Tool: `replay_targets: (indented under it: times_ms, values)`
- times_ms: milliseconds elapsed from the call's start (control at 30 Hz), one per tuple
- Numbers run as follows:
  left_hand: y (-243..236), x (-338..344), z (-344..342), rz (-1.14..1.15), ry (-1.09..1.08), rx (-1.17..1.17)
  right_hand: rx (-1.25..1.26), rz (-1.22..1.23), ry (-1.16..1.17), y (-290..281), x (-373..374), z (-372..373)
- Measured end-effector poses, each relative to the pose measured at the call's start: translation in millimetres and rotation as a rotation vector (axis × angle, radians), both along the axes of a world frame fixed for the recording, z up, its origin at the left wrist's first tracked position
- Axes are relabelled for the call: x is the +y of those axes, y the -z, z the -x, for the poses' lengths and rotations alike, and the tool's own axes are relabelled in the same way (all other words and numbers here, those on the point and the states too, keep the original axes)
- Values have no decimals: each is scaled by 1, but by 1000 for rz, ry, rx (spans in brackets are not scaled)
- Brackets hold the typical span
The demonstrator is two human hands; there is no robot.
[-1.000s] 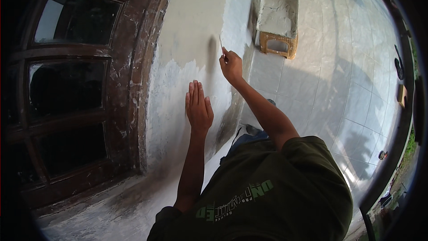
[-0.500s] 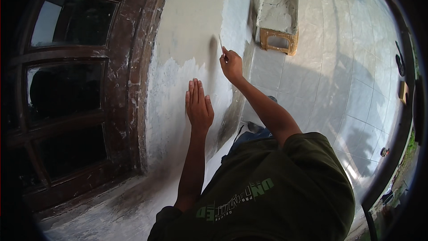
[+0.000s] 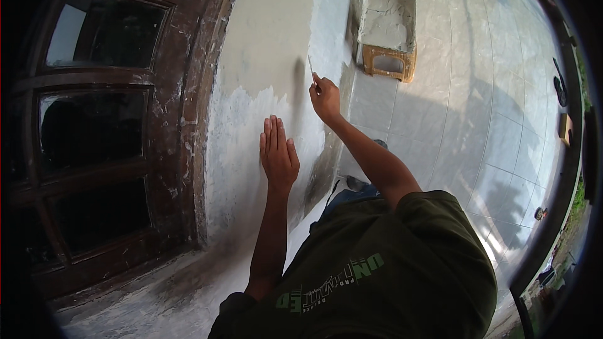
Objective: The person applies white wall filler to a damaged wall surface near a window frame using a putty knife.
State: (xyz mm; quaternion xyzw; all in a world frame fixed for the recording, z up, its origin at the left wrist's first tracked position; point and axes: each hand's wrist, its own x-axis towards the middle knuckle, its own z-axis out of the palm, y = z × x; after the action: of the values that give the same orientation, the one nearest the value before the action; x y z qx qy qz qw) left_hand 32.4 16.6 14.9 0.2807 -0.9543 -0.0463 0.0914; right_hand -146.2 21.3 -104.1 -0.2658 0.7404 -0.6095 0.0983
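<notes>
My left hand (image 3: 279, 154) lies against the patchy white and beige wall (image 3: 254, 37), fingers straight and pointing up. Higher and to the right, my right hand (image 3: 324, 95) grips a thin scraper (image 3: 310, 63), its blade seen nearly edge-on against the wall near the border between beige and whiter coating. Behind that hand, a plastic tray (image 3: 386, 19) with pale grey paste rests on an orange-brown plastic stool (image 3: 388, 63) beside the wall's base.
A dark wooden door with glass panes (image 3: 164, 107) borders the wall on the left. Grey tiled floor (image 3: 477, 88) extends to the right, with dark objects (image 3: 559, 91) and a tan block (image 3: 565, 129) along its outer edge. Greenery shows beyond.
My right hand and the scraper have shifted slightly down along the wall. My left hand stays pressed in about the same place. The view has wobbled a little.
</notes>
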Motion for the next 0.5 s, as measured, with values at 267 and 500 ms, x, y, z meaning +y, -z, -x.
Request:
replay_targets:
  times_ms: [267,500]
  values:
    - [1,-2,-4,0,-19,9,-56,69,-354,21,58,-122]
    - [-1,1,4,-22,-10,7,-22,107,20,-20,-7,-23]
